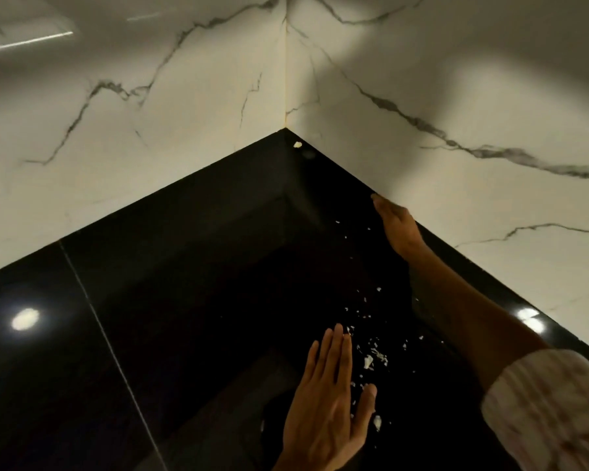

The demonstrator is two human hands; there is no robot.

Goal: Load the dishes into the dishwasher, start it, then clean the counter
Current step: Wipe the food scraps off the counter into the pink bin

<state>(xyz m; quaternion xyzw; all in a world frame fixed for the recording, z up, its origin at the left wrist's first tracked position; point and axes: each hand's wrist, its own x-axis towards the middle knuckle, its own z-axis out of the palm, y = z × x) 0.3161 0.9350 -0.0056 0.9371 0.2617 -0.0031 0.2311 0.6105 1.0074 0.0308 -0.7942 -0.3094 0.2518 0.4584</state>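
The person stands at a corner of the black shiny tabletop [184, 266], where two white marble walls [150, 113] meet. The left hand [330, 402] is flat with straight, released fingers, just beside small white crumbs [371, 358] scattered on the dark surface. The right hand [397, 226] lies on its edge near the right wall, fingers straight and grasping nothing, and one bigger crumb [297, 144] sits deep in the corner.
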